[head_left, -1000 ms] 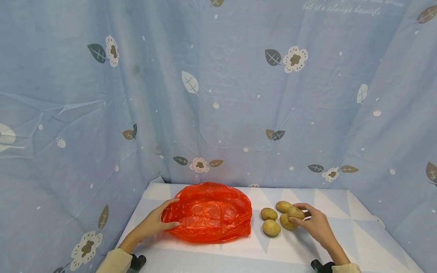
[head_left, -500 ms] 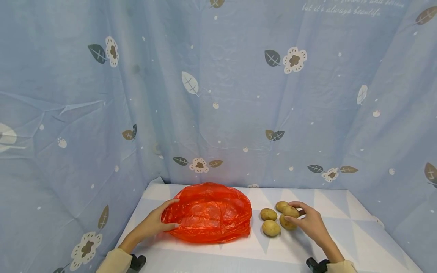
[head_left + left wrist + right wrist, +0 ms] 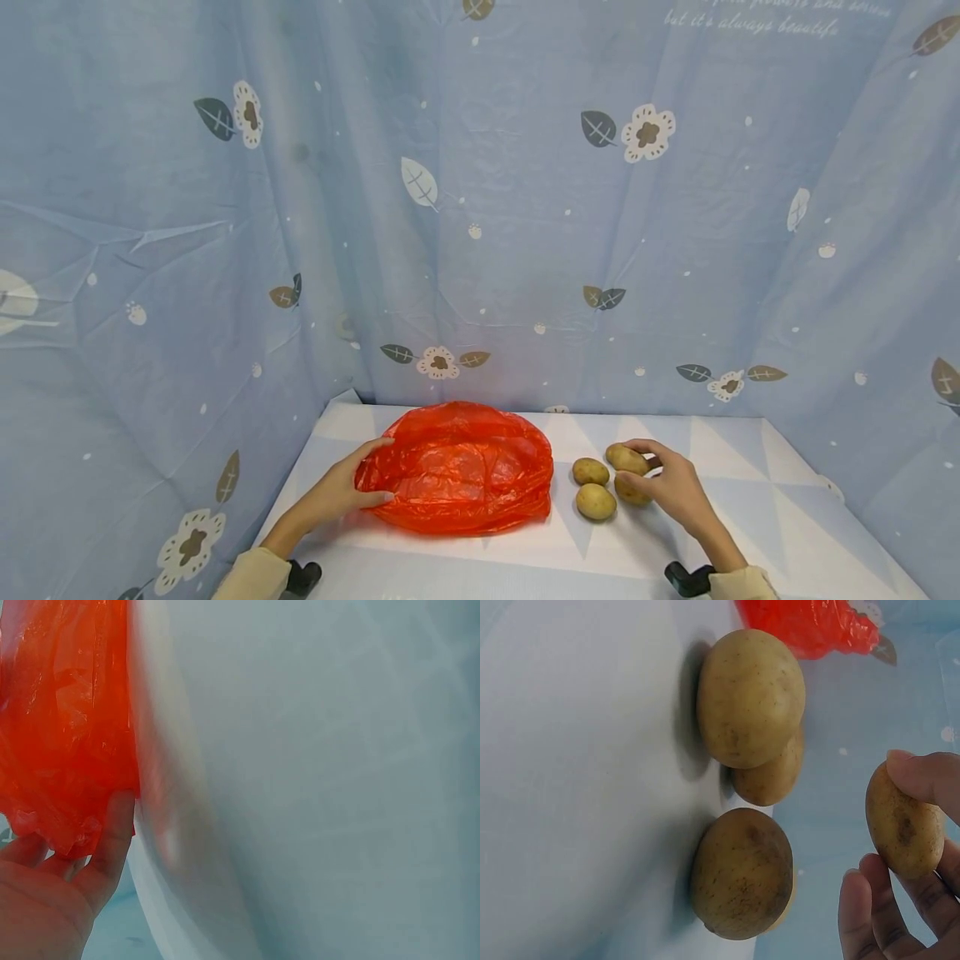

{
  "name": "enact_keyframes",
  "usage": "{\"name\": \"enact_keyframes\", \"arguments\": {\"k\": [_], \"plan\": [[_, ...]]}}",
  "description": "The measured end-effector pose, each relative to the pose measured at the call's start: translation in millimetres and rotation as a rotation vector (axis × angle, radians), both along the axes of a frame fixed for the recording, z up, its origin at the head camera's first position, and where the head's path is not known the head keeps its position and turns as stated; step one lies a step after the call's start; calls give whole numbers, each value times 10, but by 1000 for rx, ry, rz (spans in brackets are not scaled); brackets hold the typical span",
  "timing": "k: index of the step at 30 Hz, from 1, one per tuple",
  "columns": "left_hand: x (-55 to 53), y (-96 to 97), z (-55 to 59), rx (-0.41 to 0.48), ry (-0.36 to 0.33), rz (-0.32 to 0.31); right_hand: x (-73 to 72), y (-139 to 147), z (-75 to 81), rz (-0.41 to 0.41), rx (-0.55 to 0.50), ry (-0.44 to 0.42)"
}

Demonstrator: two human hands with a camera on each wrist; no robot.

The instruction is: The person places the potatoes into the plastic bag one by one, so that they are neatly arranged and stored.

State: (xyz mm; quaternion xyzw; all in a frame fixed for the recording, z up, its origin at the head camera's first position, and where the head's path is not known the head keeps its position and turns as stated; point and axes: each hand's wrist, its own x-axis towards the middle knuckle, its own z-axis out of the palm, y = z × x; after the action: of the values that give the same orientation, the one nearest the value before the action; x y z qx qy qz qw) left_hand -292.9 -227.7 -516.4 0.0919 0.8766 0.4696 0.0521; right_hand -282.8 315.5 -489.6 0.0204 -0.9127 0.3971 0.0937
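Observation:
A red plastic bag (image 3: 465, 471) lies spread with its mouth facing me. My left hand (image 3: 341, 487) holds its left edge, the thumb in front and the other fingers partly hidden by the film in the left wrist view. My right hand (image 3: 678, 492) holds a small yellow potato (image 3: 906, 829) between thumb and fingers, lifted off the table in the right wrist view. Below and left of it sit more potatoes: one (image 3: 591, 472) at the back left, one (image 3: 596, 502) in front of it, one (image 3: 632, 492) under the right hand. Another shows only as a sliver (image 3: 784, 906).
The white table (image 3: 750, 533) has a pattern of pale triangles. Blue curtains (image 3: 510, 208) with flowers and leaves close it off at the back and sides. Between bag and potatoes runs a narrow strip of tabletop.
My right hand has moved a little left with the potato, which now overlaps the rear potato in the head view. The left hand and the bag stay where they were.

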Motion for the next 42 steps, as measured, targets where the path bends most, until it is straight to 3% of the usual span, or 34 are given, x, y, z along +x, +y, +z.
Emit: {"name": "enact_keyframes", "arguments": {"k": [7,17,25,42], "plan": [[-10,-1,-6,19,-3,-7,-45,-59,-8,8,9,-4],[-27,-20,-27,32,13,-31,-89,-147,12,54,15,71],[-34,-36,-46,25,30,-42,-127,-234,36,65,1,39],[-22,-23,-44,20,21,-27,-198,-467,65,142,-54,61]]}}
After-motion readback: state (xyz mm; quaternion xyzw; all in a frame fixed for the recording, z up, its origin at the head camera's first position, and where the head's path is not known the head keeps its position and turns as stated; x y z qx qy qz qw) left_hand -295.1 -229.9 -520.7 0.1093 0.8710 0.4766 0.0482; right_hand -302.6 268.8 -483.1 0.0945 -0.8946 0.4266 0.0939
